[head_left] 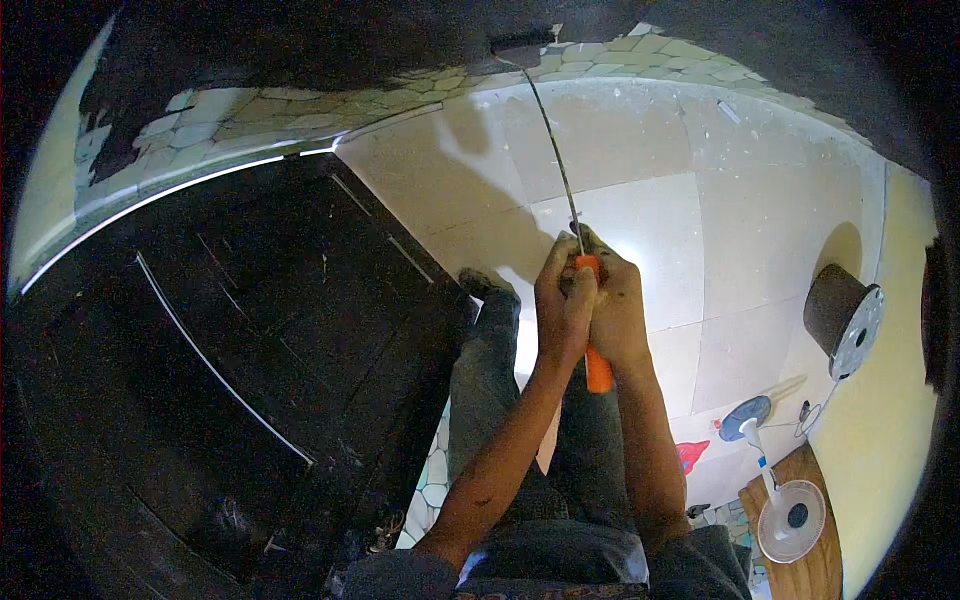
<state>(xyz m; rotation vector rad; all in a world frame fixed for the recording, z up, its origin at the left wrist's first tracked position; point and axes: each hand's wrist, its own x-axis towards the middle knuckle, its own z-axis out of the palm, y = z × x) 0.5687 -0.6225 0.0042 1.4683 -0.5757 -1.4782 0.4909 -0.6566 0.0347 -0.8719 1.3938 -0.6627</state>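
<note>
A paint roller with an orange handle (597, 372) and a long thin metal rod (556, 140) stretches away from me. Its dark roller head (522, 42) rests against the wall at the top, where black paint (300, 40) covers much of a stone-patterned surface (205, 115). My left hand (563, 310) is closed round the handle, the thumb lying along it. Pressed close on the other side, my right hand (615, 300) also wraps the handle, with dark smudges on its skin. The handle's lower end sticks out below both hands.
A large black panelled piece (250, 350) with pale edge lines fills the left. Light tiles (620, 220) cover the floor. On the right are a dark drum with a pale round end (858, 332), a white fan (792, 520), a wooden surface (815, 575) and a pinkish-red item (690, 456).
</note>
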